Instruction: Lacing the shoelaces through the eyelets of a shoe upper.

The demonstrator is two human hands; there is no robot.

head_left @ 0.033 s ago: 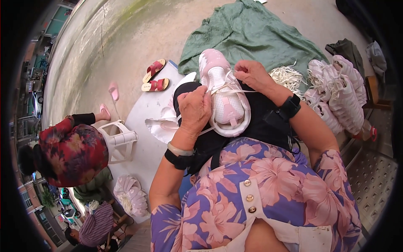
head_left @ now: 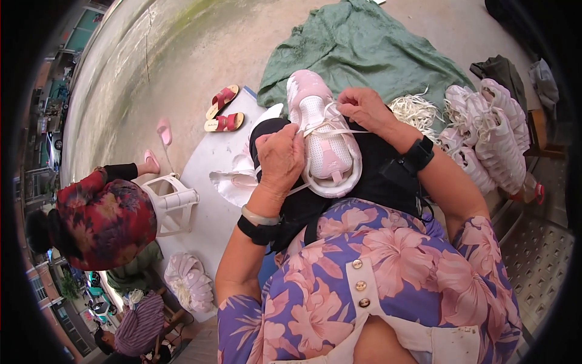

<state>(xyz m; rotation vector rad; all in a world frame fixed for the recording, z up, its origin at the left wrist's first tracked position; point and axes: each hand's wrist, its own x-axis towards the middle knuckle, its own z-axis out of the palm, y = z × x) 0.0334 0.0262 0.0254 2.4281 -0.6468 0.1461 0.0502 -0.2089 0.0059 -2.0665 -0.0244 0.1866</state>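
Pink-and-white mesh shoe [head_left: 328, 145]: toe toward twelve, black-clothed lap [head_left: 379, 156] apparently steadying it.
Left hand [head_left: 280, 159]: nine o'clock, curled; grip unclear.
Right hand [head_left: 365, 110]: two o'clock, nearly closed, pinching flat white lace [head_left: 347, 131].

shoe [head_left: 330, 155] partly hidden behind left hand [head_left: 280, 159], floral shirt [head_left: 388, 261] cut off below

A mesh shoe [head_left: 321, 143] and, beyond it, crumpled matt green cloth [head_left: 339, 48] lie toward one o'clock, a smooth plastic stool [head_left: 180, 199] at nine, a dimpled metal-looking panel [head_left: 533, 276] at four.
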